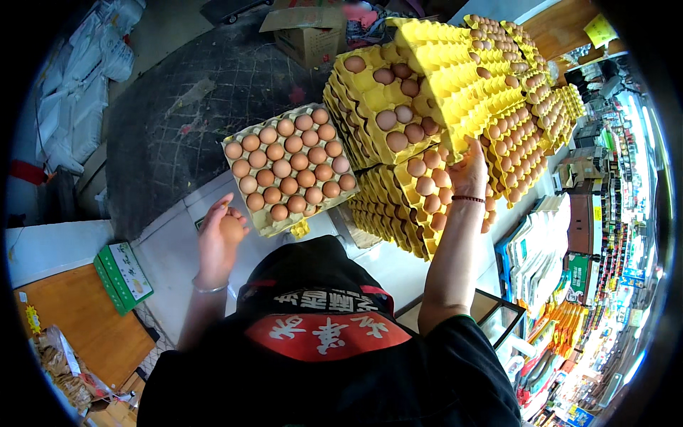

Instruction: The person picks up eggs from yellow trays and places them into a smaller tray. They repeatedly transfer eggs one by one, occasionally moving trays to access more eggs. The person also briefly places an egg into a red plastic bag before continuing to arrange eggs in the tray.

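Note:
My left hand [215, 240] is curled round a brown egg [231, 229], in front of the near left corner of a pale egg tray [272, 228]. Rows of brown eggs [294, 164] fill that tray. My right hand [467, 171] grips the lower edge of a yellow egg tray [434, 67], which stands tilted up on its side above the stacks. Behind its left side, a stack of yellow trays [348, 117] carries scattered eggs on top, with some cups bare. Below my right wrist is another yellow stack [388, 206], eggs on its top layer, partly hidden by my forearm.
More egg-filled trays [516, 149] rise at the right. A cardboard box [307, 35] stands behind the stacks, on the dark floor covering [206, 92]. To the left are white wrapped bundles [78, 107] and a green box [122, 277]. Packed shelves [605, 235] line the right.

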The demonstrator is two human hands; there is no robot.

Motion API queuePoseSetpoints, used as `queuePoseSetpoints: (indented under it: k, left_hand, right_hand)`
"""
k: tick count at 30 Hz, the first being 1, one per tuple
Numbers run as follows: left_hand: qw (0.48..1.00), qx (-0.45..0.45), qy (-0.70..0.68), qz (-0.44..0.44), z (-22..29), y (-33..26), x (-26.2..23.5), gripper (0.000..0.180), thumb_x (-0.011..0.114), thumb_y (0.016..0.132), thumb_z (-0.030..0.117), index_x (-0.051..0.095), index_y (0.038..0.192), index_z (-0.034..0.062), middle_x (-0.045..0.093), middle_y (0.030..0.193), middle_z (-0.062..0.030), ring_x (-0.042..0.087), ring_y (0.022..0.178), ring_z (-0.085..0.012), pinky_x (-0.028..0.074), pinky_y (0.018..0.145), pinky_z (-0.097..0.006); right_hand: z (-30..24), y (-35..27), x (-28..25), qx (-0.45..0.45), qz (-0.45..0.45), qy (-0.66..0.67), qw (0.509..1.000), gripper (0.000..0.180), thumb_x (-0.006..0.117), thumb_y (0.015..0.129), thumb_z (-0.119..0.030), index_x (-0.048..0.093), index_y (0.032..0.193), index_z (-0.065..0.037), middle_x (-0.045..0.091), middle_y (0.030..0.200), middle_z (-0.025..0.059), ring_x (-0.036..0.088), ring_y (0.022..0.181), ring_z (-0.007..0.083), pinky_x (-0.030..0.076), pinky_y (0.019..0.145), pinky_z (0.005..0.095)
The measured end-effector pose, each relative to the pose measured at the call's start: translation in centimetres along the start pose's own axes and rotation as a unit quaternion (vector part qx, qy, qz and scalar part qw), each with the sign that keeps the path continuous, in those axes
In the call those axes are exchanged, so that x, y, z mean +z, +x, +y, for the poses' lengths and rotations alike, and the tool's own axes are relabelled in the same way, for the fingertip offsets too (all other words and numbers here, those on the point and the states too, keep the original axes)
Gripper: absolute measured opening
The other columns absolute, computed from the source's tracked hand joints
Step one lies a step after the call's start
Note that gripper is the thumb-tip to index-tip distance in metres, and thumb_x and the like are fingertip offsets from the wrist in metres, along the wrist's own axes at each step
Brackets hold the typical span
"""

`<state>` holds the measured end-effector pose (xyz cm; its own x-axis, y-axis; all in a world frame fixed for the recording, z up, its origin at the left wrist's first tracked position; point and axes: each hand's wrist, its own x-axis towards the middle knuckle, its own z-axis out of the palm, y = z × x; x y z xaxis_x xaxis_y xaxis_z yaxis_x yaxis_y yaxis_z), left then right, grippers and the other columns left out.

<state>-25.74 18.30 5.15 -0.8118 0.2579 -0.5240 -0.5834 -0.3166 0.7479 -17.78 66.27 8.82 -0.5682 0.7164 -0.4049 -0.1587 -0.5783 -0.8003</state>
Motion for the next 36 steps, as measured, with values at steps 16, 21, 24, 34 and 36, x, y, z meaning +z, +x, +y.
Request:
queuePoseSetpoints:
  k: [16, 21, 24, 34, 36]
  left_hand:
    - [1.000, -0.012, -0.013, 0.004, -0.7, -1.0, -1.8, 0.034, 0.053, 0.094, 0.027, 0.057, 0.124, 0.0107, 0.056, 0.089, 0.0006, 0.056, 0.083, -0.0126, 0.046, 0.073, -0.030]
    - [1.000, -0.020, -0.006, -0.006, -0.5, -0.7, -1.1, 0.034, 0.054, 0.093, 0.027, 0.058, 0.123, 0.0105, 0.056, 0.088, 0.0005, 0.056, 0.083, -0.0127, 0.046, 0.073, -0.030]
    - [1.000, -0.019, 0.002, -0.001, -0.7, -0.7, -0.9, 0.034, 0.054, 0.093, 0.027, 0.058, 0.123, 0.0100, 0.056, 0.088, 0.0000, 0.056, 0.083, -0.0130, 0.046, 0.072, -0.030]
    - [0.999, -0.037, 0.000, -0.021, -1.3, -0.2, 0.9, 0.032, 0.054, 0.094, 0.024, 0.058, 0.122, 0.0102, 0.056, 0.087, -0.0003, 0.055, 0.081, -0.0132, 0.046, 0.069, -0.029]
    - [0.999, -0.037, 0.011, -0.024, -1.0, -0.2, 1.5, 0.032, 0.054, 0.094, 0.024, 0.058, 0.123, 0.0104, 0.057, 0.088, 0.0000, 0.056, 0.081, -0.0128, 0.046, 0.068, -0.027]
  right_hand:
    - [1.0, -1.1, -4.1, -0.046, -0.011, 0.093, 0.995, 0.043, 0.048, 0.095, -0.041, 0.056, 0.119, -0.006, 0.062, 0.111, 0.0065, 0.059, 0.099, 0.0224, 0.051, 0.084, 0.0353]
    - [0.6, 0.0, -6.0, -0.036, -0.126, 0.151, 0.980, 0.035, 0.043, 0.096, -0.036, 0.057, 0.114, -0.009, 0.064, 0.105, 0.0054, 0.060, 0.093, 0.0209, 0.050, 0.074, 0.0336]
    - [-0.4, -1.3, -3.9, -0.019, -0.104, 0.205, 0.973, 0.034, 0.041, 0.095, -0.033, 0.058, 0.109, -0.007, 0.064, 0.092, 0.0055, 0.059, 0.076, 0.0186, 0.046, 0.056, 0.0309]
    - [0.2, -3.1, -4.6, 0.008, -0.301, 0.321, 0.898, 0.052, 0.050, 0.092, -0.034, 0.044, 0.127, 0.004, 0.050, 0.086, 0.0025, 0.046, 0.065, 0.0112, 0.036, 0.052, 0.0215]
    - [0.0, -2.7, -6.0, -0.007, -0.318, 0.317, 0.893, 0.043, 0.053, 0.091, -0.031, 0.045, 0.121, -0.001, 0.049, 0.087, 0.0023, 0.047, 0.065, 0.0114, 0.038, 0.052, 0.0227]
